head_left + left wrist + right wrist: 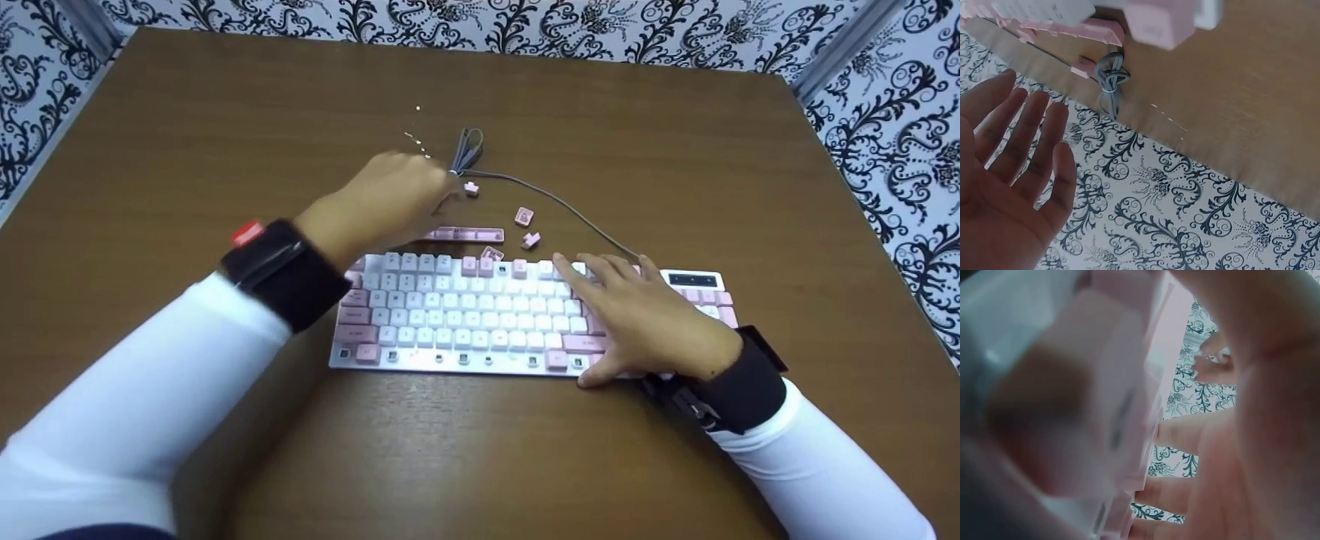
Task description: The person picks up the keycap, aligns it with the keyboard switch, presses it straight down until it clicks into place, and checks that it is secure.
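A white and pink keyboard (472,319) lies on the table, with bare switches showing along its front row. My right hand (645,315) spans its right part, thumb at the front edge and fingertips at the back edge, holding it. My left hand (401,195) is above the table behind the keyboard, beside a bundled grey cable (468,150). In the left wrist view its palm shows with loosely bent fingers (1019,135) and nothing in them. Below it lies a long pink spacebar keycap (469,235), partly hidden by the hand.
Loose pink keycaps (524,217) and a pale one (471,189) lie behind the keyboard. Several tiny white specks (418,142) dot the table beyond my left hand. A wall with black scroll patterns (525,26) borders the brown table (285,97).
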Tool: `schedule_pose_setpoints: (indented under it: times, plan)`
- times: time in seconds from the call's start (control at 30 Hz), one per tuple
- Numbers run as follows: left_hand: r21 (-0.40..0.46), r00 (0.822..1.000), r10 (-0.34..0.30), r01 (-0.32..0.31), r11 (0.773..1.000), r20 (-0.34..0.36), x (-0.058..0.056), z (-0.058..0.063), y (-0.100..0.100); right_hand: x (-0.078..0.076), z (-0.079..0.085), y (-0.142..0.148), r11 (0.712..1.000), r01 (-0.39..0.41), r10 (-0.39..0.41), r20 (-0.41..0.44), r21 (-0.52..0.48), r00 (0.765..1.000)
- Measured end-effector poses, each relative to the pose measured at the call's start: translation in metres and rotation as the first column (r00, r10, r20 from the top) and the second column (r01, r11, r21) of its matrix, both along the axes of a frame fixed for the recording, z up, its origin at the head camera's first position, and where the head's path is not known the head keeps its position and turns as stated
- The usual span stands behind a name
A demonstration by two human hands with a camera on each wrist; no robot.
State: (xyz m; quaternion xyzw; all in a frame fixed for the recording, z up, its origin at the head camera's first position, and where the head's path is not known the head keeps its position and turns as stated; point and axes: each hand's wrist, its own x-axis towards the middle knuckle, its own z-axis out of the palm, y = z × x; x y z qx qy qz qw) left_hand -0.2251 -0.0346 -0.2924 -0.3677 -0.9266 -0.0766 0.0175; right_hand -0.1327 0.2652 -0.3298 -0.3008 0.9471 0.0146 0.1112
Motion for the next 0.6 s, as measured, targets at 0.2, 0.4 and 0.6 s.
schedule_pose_setpoints:
  times: [0.2, 0.4, 0.6]
  plan:
    - [-0.135, 0.993, 0.023, -0.007, 0.991, 0.118, -0.022, -0.001, 0.020, 0.000, 0.001, 0.002, 1.000, 0.008, -0.008, 0.006, 0.007, 1.000]
    - [-0.226, 0.993, 0.036, -0.009, 0.974, 0.112, -0.037, -0.008, 0.035, 0.001, 0.000, 0.001, 1.000, 0.008, -0.008, 0.003, 0.001, 1.000]
    - [-0.316, 0.996, 0.055, -0.030, 0.948, 0.070, -0.048, -0.016, 0.043, 0.000, -0.002, 0.000, 1.000, -0.005, 0.005, -0.030, -0.011, 1.000]
